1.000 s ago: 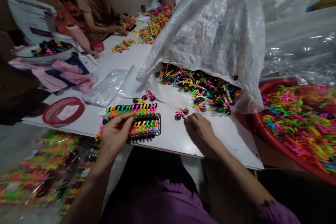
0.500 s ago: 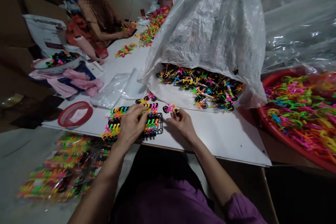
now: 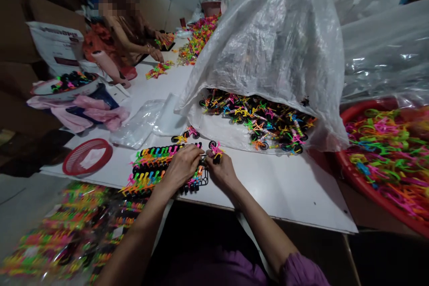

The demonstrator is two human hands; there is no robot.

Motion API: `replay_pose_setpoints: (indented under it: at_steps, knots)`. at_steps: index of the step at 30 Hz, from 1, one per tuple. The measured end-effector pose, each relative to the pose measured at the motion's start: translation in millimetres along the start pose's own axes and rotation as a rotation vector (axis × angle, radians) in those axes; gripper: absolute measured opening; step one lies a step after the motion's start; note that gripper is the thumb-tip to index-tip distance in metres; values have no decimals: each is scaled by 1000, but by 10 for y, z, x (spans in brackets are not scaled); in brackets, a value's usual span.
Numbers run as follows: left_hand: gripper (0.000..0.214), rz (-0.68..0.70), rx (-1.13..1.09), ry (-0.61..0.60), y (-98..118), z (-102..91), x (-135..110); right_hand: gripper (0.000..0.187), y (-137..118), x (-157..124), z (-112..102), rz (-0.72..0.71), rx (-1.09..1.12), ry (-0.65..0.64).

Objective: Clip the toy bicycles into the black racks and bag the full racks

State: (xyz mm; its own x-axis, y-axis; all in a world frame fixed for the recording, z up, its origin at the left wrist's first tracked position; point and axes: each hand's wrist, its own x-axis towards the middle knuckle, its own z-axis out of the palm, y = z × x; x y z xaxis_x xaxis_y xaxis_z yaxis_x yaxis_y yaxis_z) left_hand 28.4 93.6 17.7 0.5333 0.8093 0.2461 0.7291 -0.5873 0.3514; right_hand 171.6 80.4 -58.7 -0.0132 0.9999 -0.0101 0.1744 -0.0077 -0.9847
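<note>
My right hand (image 3: 223, 170) is closed on a small pink toy bicycle (image 3: 216, 148) with black wheels, close to the right end of a black plastic rack (image 3: 205, 178). Colourful toy bicycles (image 3: 147, 174) stand packed in rows along this rack. Over the rack's right part lies my left hand (image 3: 183, 165), its fingers bent together and nearly meeting the right fingertips; what they grip is hidden. Just behind the rack, a yellow toy bicycle (image 3: 180, 138) and a pink one (image 3: 192, 132) lie loose on the white table (image 3: 268, 183).
A large plastic sack (image 3: 268, 49) spills toy bicycles (image 3: 248, 114). Red basket (image 3: 87, 156) at left, red tub (image 3: 348, 161) of coloured parts at right. Bagged toys (image 3: 50, 232) lie below the table's left edge. A co-worker (image 3: 130, 38) handles parts at the far left.
My right hand has brought the pink toy bicycle left to the rack's end. The left hand has moved right along the rack. The view has tilted slightly. A co-worker's hand has reached towards loose parts.
</note>
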Motion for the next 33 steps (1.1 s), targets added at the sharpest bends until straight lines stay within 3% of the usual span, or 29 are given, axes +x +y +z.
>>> replay_pose_setpoints:
  at_steps: [6,12,16,19,21,23,26,30,33]
  knots:
    - [18,-31,-114,-20,-25,-29,42,17,49,55,-32,-201,-418,-71]
    - [24,-37,-45,63,-25,73,3,24,-41,54,27,-160,-733,-200]
    - [23,0,-5,93,-23,142,-10,19,-56,27,18,-179,-721,-196]
    - [22,36,-22,115,-49,160,-18,20,-103,2,-325,-223,-618,-180]
    - [22,47,-23,134,-68,166,-20,29,-176,38,-715,-185,-663,-37]
    - [22,57,-23,152,-85,174,-19,29,-252,142,-1121,-29,-877,170]
    - [20,69,-27,167,-102,188,-14,25,-307,377,-1537,180,-1221,262]
    - [19,82,-27,189,-111,190,-15,28,-349,555,-1673,231,-1374,210]
    - [20,81,-5,198,-92,176,-14,22,-461,440,-1597,90,-1266,226]
